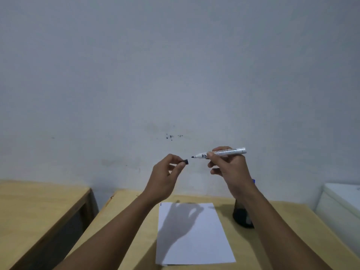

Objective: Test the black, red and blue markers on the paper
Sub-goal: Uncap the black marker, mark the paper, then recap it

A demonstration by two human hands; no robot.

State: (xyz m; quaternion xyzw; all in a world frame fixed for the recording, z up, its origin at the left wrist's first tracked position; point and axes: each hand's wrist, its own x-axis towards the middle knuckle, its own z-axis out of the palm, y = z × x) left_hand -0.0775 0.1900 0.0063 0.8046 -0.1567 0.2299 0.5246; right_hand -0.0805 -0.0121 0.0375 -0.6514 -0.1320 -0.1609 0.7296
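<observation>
Right hand: the right hand (pixel 229 166) is up in the air well above the paper (pixel 194 240), fingers (pixel 211 155) closed round the barrel of a white-bodied marker (pixel 220 152). Dark tip is bare and points left, so I'd call this the black one.

Left hand: the left hand (pixel 165 178) is also above the paper, thumb and forefinger pinched on the black cap (pixel 186 162). Cap and tip sit near each other, not touching.

Paper: flat on the bench (pixel 126 221), right under both hands, with their shadow across it. Looks basically blank, except a tiny dark tick at its far-left corner; can't tell what that is.

Progress: early days, I reckon. One marker uncapped and no proper test stroke visible. Black still needs scribbling, then red and blue.

Other markers: there's a dark holder (pixel 242 215) just right of the paper, mostly behind the right forearm. A bit of blue (pixel 253 181) pokes out above it, maybe the blue marker. Red isn't visible.

Around: a second wooden table (pixel 39 201) well left of the paper, and a white box thing (pixel 342 201) well off to the right.

In the way: nothing on the paper itself. Only the right arm crossing in front of the holder.
</observation>
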